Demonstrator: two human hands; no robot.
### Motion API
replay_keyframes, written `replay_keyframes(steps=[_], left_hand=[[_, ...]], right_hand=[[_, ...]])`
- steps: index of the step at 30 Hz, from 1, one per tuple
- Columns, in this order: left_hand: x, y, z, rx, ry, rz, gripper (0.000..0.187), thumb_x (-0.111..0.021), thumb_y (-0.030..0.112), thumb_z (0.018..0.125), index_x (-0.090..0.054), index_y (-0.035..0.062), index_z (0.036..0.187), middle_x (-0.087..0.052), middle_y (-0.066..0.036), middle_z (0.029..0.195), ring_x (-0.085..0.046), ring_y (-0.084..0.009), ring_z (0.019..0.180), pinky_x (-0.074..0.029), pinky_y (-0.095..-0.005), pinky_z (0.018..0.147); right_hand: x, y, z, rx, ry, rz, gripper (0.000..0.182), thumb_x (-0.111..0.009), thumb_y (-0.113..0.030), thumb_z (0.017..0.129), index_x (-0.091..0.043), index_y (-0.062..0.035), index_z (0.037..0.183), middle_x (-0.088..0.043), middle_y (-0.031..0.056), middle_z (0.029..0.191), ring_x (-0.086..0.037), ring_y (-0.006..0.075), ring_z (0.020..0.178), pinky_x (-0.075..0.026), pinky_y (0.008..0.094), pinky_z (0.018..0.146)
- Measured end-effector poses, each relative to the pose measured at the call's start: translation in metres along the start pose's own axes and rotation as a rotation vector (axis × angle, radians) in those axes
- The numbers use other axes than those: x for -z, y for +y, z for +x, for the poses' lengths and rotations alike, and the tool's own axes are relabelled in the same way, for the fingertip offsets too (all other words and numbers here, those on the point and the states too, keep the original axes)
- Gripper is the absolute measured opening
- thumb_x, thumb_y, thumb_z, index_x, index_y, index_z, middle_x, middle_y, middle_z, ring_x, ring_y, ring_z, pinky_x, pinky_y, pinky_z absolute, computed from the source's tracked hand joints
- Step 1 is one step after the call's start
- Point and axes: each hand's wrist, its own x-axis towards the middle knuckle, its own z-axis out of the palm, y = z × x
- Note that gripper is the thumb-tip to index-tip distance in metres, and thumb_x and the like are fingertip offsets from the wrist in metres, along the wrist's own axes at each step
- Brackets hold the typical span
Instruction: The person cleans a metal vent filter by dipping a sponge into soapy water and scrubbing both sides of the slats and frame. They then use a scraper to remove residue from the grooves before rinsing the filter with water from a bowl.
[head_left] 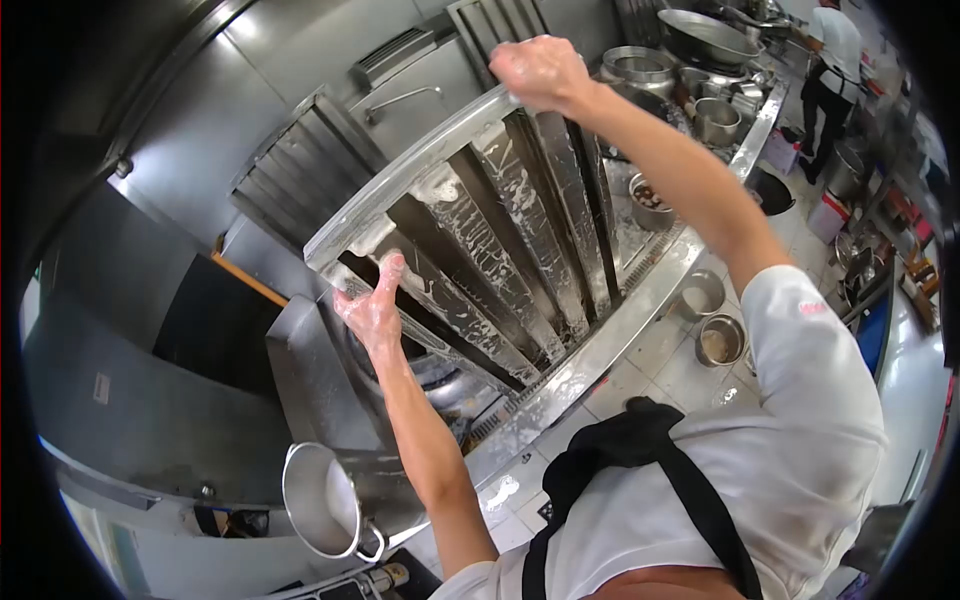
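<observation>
Head view, tilted hard, so I go from the left edge across. Low on the left a round steel pot with a loop handle (pixel 322 500) sits on the steel counter rim (pixel 600 345), well apart from my hands. Just right of it my left hand (pixel 374 310) reaches up, foamy, fingers curled around a lower slat of the large soapy steel slatted hood filter (pixel 500 230); I have hold of it there, though the fingertips are hidden behind the metal. The filter stands tilted in front of me over the dark wok well (pixel 440 375), its bottom edge near the counter rim, white suds streaking the slats. At the top my right hand (pixel 540 70) is closed over the filter's upper frame corner, gripping it tight. Right of the filter, two small steel bowls (pixel 712 320) rest on the tiled floor below the counter. Farther right and above, steel pots and a wide wok (pixel 705 40) crowd the line, and a person in a white top and dark apron (pixel 832 70) stands at the far end.
</observation>
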Motion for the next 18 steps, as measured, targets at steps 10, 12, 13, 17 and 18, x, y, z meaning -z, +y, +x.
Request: replay_keyframes(steps=[10,12,13,17,18], left_hand=[[-0.008,-0.013,-0.011,-0.046,0.006,-0.089,0.058,-0.088,0.008,0.075,-0.059,-0.009,0.123,-0.067,-0.015,0.115,-0.063,-0.0199,0.1,-0.051,-0.0344,0.088],[0.012,-0.011,-0.015,0.0,-0.033,-0.017,0.057,-0.088,0.009,0.076,-0.06,-0.0088,0.123,-0.068,-0.014,0.115,-0.064,-0.0197,0.099,-0.052,-0.0342,0.089],[0.018,-0.009,-0.012,-0.007,-0.036,0.033,0.057,-0.088,0.009,0.077,-0.06,-0.0089,0.123,-0.068,-0.014,0.115,-0.064,-0.0197,0.098,-0.052,-0.0341,0.089],[0.008,-0.01,-0.011,-0.118,-0.044,-0.082,0.056,-0.086,0.008,0.079,-0.06,-0.0064,0.126,-0.067,-0.013,0.116,-0.063,-0.0194,0.098,-0.051,-0.0321,0.089],[0.01,-0.01,-0.015,-0.054,0.027,-0.043,0.06,-0.089,0.003,0.072,-0.06,-0.006,0.124,-0.067,-0.013,0.116,-0.064,-0.0188,0.098,-0.053,-0.0331,0.089]], right_hand=[[0.013,-0.187,0.005,0.203,-0.187,0.048,0.025,-0.049,-0.028,0.084,-0.072,-0.019,0.079,-0.074,0.006,0.083,-0.072,0.0298,0.077,-0.057,0.0422,0.064],[0.017,-0.096,-0.009,0.076,-0.128,0.021,0.028,-0.049,-0.033,0.085,-0.071,-0.0155,0.085,-0.074,0.004,0.085,-0.07,0.028,0.079,-0.057,0.041,0.065],[-0.017,-0.014,-0.008,-0.01,0.02,0.114,0.029,-0.048,-0.035,0.085,-0.069,-0.0147,0.087,-0.073,0.007,0.082,-0.07,0.0291,0.077,-0.057,0.0423,0.065],[-0.004,0.008,-0.013,-0.265,0.149,-0.094,0.033,-0.047,-0.038,0.089,-0.069,-0.0149,0.081,-0.071,0.0134,0.078,-0.069,0.0337,0.074,-0.055,0.0464,0.065],[0.016,-0.045,-0.019,-0.255,-0.074,-0.006,0.033,-0.048,-0.04,0.088,-0.07,-0.0162,0.082,-0.072,0.0117,0.08,-0.07,0.0329,0.075,-0.055,0.0457,0.066]])
